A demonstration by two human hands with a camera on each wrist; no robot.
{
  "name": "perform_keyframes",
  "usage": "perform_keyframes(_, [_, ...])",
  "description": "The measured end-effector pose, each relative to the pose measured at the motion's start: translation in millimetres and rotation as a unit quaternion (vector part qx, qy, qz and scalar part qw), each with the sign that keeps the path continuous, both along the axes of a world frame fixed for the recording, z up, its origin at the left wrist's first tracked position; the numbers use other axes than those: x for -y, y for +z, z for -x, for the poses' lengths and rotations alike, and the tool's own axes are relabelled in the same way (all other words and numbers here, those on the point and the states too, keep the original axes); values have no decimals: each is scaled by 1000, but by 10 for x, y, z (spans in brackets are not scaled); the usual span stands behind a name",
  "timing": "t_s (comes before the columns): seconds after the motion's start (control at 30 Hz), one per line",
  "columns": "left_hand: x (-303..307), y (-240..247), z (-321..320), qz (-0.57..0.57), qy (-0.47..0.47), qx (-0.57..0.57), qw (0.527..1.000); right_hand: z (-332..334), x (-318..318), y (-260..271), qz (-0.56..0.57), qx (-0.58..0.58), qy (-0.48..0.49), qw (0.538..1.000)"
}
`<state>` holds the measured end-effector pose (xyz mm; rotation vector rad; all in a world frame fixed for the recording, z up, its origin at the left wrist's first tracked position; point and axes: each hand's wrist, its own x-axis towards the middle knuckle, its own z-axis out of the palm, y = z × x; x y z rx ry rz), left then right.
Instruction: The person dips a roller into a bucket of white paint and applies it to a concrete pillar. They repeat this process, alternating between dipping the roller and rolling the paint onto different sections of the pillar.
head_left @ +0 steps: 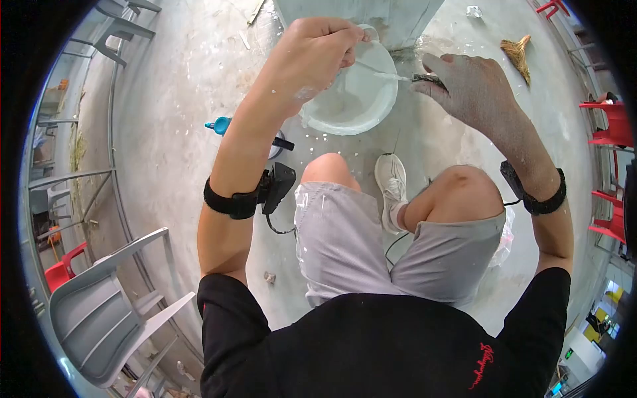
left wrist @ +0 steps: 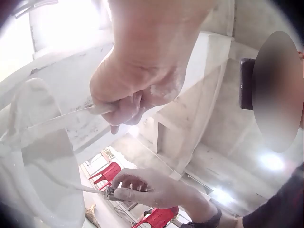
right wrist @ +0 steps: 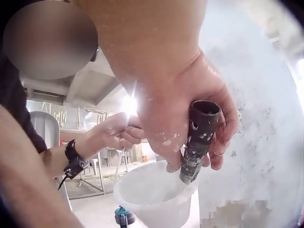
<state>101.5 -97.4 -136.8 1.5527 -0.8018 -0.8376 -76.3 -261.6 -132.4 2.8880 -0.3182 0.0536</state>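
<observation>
A white bucket (head_left: pixel 352 103) stands on the concrete floor in front of my knees. My left hand (head_left: pixel 318 50) is above its far rim and pinches its thin white wire handle (left wrist: pixel 97 110). From the right, my right hand (head_left: pixel 464 83) grips the dark, paint-spattered handle (right wrist: pixel 199 137) of a tool (head_left: pixel 424 78). The tool's thin pale blade reaches over the bucket's rim. In the right wrist view the bucket (right wrist: pixel 156 194) sits just below the right hand (right wrist: pixel 185 109), with the left hand (right wrist: pixel 118 133) beyond it. The bucket's inside looks white and wet.
A concrete pillar (head_left: pixel 371 16) rises just behind the bucket. A blue-capped object (head_left: pixel 219 125) lies left of it, a straw broom (head_left: pixel 517 53) at the far right. Grey plastic chairs (head_left: pixel 106 305) stand on the left, red chairs (head_left: pixel 614 126) on the right. My white shoe (head_left: pixel 391 179) is beside the bucket.
</observation>
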Motion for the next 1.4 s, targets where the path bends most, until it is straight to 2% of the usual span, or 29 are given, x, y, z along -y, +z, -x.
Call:
perform_keyframes(0.1, [3,-21,30,12,9,12,1000,44,-81,11,-11,-62,15,998])
perform_keyframes(0.17, [-17,-17,19,25,9,21,999,36,-132,-14,-1,-72,2,997])
perform_keyframes(0.23, [-37,-2,-2,-23,-6,43,999,19,-139,-40,11,-81,-12,997])
perform_keyframes(0.37, [-80,13,51,-31,7,22,999,12,-173,-76,55,-77,-12,995])
perform_keyframes(0.43, [-102,65,104,-31,20,86,996,-4,-206,-66,61,-76,-15,995])
perform_keyframes(0.53, [-110,319,168,-76,8,41,996,-39,-202,-49,65,-91,-29,993])
perform_keyframes(0.63, [-98,293,156,-46,7,97,994,-60,-183,1,46,-90,-26,995])
perform_keyframes(0.9, [-90,198,128,-4,-9,78,997,-53,-116,-8,-11,-76,-1,997])
perform_keyframes(1.07, [-57,254,180,-12,5,48,999,-25,-129,58,-43,-80,-24,996])
perform_keyframes(1.2, [-27,76,106,11,-16,87,996,5,-133,125,-92,-64,-14,994])
perform_keyframes(1.33, [-61,6,67,6,-42,80,996,47,-137,100,-69,-86,-36,993])
perform_keyframes(1.4, [-26,26,112,-4,-24,48,999,51,-145,63,-13,-90,-36,995])
